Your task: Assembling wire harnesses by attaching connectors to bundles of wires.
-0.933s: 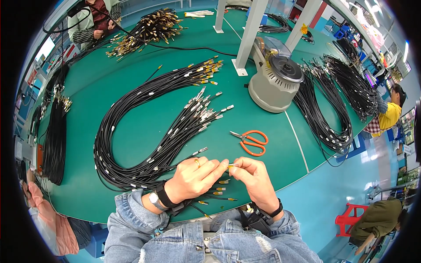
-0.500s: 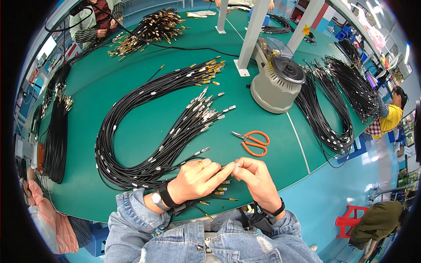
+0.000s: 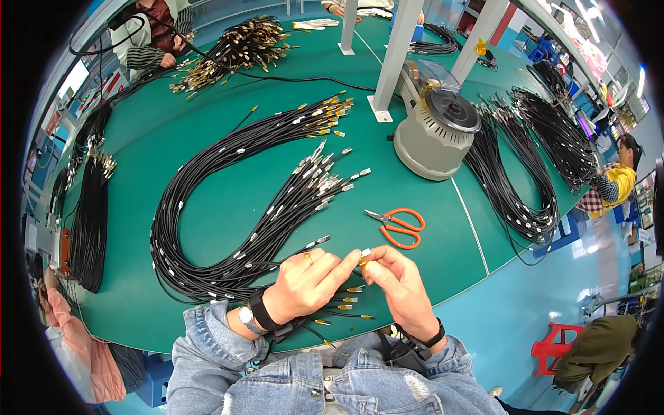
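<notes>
At the near side of the green table, my left hand (image 3: 304, 287) and my right hand (image 3: 402, 287) meet fingertip to fingertip. Pinched between them is a small cable end (image 3: 363, 260) with a pale tip and a bit of yellow on it; most of it is hidden by the fingers. Below and beside my left hand lie several black cable ends with yellow-wrapped connectors (image 3: 348, 299). A large curved bundle of black cables (image 3: 169, 235) with white tags lies to the left. Orange-handled scissors (image 3: 401, 227), blades slightly apart, rest beyond my right hand.
A grey round tape dispenser (image 3: 436, 138) stands beside a pale metal post (image 3: 394, 66). More cable bundles lie at right (image 3: 512, 180), far left (image 3: 88, 235) and back (image 3: 238, 52). Other people sit around the table (image 3: 328, 66). A red stool (image 3: 553, 346) stands at right.
My fingertips have shifted slightly left and up, and a pale tip with yellow now shows between them. The scissors and cable bundles have stayed in place.
</notes>
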The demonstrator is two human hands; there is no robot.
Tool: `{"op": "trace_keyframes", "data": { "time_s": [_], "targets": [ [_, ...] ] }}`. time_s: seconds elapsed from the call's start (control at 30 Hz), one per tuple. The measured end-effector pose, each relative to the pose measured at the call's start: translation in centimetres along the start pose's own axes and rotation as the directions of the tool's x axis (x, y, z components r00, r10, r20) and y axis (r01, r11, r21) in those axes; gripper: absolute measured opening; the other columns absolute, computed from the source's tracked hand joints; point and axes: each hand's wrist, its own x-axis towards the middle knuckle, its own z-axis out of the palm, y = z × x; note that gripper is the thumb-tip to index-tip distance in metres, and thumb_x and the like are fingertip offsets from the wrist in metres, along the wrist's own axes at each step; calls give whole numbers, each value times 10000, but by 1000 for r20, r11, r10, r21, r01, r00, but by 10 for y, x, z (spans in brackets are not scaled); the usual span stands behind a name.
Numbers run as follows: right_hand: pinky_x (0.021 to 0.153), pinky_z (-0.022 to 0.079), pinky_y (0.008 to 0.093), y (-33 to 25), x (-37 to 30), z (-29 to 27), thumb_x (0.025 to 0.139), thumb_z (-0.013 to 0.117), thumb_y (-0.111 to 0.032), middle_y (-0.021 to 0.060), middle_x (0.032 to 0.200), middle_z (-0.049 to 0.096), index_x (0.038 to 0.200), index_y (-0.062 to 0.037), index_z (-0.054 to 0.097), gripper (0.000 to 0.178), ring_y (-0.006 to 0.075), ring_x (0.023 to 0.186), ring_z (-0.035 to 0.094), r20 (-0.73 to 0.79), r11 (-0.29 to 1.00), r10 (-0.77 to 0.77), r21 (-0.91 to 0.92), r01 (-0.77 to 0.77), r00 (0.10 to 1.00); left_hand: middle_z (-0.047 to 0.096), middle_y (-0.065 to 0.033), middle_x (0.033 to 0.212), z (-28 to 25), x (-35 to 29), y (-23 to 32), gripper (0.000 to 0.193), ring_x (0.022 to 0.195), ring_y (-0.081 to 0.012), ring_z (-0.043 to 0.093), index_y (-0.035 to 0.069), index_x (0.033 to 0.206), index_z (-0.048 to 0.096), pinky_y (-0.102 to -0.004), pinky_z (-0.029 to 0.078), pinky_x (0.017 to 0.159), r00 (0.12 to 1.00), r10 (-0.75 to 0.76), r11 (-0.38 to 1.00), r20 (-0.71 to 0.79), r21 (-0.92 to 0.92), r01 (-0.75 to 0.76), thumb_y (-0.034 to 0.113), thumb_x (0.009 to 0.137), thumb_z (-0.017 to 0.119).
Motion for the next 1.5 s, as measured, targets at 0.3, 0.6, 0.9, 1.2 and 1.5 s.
{"op": "trace_keyframes", "data": {
  "time_s": [0.3, 0.6, 0.9, 1.2, 1.5],
  "targets": [
    [671, 418, 184, 11, 2, -3, 882, 595, -118, -23, 829, 583, 881, 3, 599, 121, 33, 759, 518, -17, 998, -58, -26, 57, 998, 567, -20, 663, 9, 2, 1, 323, 510, -143, 530, 45, 921, 620, -250, 380, 417, 986, -137, 982, -98, -148, 121, -23, 626, 733],
    [665, 417, 179, 8, 3, -1, 876, 596, -92, -19, 847, 592, 906, 5, 608, 103, 29, 755, 519, -57, 995, -82, -62, 79, 995, 585, -69, 669, 4, 9, 3, 189, 509, -179, 554, 21, 841, 596, -268, 424, 430, 944, -331, 886, -8, -346, 308, -7, 692, 710],
    [679, 425, 187, 10, 4, 2, 869, 600, -70, 5, 887, 603, 895, 18, 609, 92, 42, 774, 526, -45, 984, -165, -76, 161, 985, 595, -88, 622, 4, 8, 10, 100, 437, -165, 534, 9, 799, 603, -269, 399, 394, 926, -376, 861, -3, -371, 348, 1, 741, 684],
    [684, 426, 193, 8, 2, 4, 863, 611, -75, 15, 888, 606, 882, 16, 614, 92, 49, 779, 530, -55, 984, -170, -63, 166, 984, 594, -80, 591, 0, 9, 16, 66, 427, -126, 534, 3, 800, 604, -244, 394, 398, 876, -479, 767, 47, -464, 444, 5, 771, 663],
    [680, 427, 200, 8, 3, 2, 855, 625, -83, 14, 847, 594, 871, 23, 616, 108, 61, 777, 535, -46, 983, -169, -79, 165, 985, 579, -40, 575, -9, 12, 11, 42, 448, -73, 511, -13, 802, 592, -217, 382, 404, 790, -537, 502, 297, -639, 582, 16, 831, 604]
  ]
}}
